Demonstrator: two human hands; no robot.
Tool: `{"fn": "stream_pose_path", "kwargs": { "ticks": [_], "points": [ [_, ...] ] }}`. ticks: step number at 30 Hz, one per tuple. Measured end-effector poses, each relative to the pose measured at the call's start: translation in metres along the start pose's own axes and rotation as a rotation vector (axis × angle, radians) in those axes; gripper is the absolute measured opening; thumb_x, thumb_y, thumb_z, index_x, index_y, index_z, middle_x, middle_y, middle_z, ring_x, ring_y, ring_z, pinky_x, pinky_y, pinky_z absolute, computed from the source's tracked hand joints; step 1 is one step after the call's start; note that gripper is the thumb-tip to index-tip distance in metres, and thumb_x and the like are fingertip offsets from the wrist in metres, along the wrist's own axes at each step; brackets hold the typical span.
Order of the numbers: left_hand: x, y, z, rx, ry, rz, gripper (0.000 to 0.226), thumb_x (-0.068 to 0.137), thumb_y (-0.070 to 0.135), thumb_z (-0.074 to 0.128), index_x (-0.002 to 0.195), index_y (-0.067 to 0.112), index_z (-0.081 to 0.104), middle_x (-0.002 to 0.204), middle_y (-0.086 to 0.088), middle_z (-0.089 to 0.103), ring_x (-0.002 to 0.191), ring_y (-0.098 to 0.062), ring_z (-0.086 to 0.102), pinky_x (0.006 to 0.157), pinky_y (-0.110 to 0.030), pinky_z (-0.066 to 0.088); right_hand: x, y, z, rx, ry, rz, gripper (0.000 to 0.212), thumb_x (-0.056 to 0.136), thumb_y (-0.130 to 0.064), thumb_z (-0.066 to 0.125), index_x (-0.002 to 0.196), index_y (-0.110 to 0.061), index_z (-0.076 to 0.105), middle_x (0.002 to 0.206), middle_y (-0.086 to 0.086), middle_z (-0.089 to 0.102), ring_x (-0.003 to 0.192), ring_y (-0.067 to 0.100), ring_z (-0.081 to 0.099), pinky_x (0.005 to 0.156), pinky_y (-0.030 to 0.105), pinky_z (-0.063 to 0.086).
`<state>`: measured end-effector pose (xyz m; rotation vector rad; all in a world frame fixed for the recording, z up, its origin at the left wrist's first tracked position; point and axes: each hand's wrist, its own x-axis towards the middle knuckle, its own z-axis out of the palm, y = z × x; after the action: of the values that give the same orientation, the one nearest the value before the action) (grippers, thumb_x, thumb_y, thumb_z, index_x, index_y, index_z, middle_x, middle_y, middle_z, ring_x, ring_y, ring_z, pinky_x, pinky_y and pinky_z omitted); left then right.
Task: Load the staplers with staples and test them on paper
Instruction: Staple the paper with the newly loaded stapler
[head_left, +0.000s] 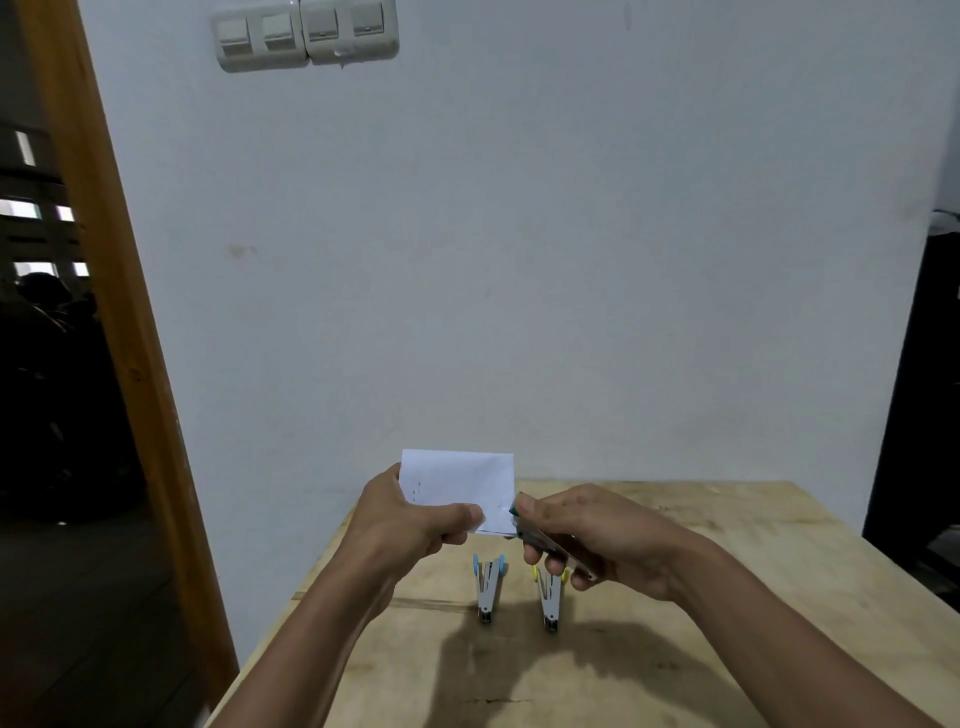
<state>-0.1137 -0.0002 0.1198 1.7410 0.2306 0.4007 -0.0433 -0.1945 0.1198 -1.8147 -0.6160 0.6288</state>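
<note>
Above the worktop (727, 571), left fingers (462, 515) pinch the marked paper (457, 478); right fingers (537, 512) grip the green stapler (551, 545), testing it. The blue stapler (488, 587) and yellow stapler (549, 597) lie below, maybe already tested.

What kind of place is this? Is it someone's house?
Probably a plain room indoors, maybe a home or small workroom; I can't tell which. There is a wooden table by a white wall with light switches, and a wooden door frame opening onto a dark room.
</note>
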Motion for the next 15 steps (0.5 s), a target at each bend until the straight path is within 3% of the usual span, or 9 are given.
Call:
{"fn": "stream_pose_path", "kwargs": {
  "ticks": [9, 15],
  "points": [
    [-0.002, 0.0029, 0.0002, 0.013, -0.173, 0.009, 0.028, 0.076, 0.007, 0.07, 0.104, 0.009, 0.064, 0.066, 0.005, 0.061, 0.054, -0.012, 0.051, 0.051, -0.022, 0.041, -0.0001, -0.0006, 0.0, -0.029, -0.018, 0.027, 0.025, 0.089, -0.043, 0.066, 0.084, -0.019, 0.07, 0.082, -0.002, 0.067, 0.065, 0.012, 0.055, 0.057, 0.025, 0.037],
    [-0.0012, 0.0049, 0.0028, -0.084, -0.193, -0.062, 0.014, 0.083, -0.001, 0.051, 0.089, 0.009, 0.058, 0.07, -0.004, 0.051, 0.054, -0.016, 0.042, 0.05, -0.024, 0.033, 0.0006, 0.0032, 0.0023, 0.021, -0.044, 0.024, 0.027, 0.089, -0.044, 0.064, 0.081, -0.019, 0.07, 0.085, 0.0, 0.07, 0.069, 0.012, 0.056, 0.058, 0.025, 0.036]
  ]
}}
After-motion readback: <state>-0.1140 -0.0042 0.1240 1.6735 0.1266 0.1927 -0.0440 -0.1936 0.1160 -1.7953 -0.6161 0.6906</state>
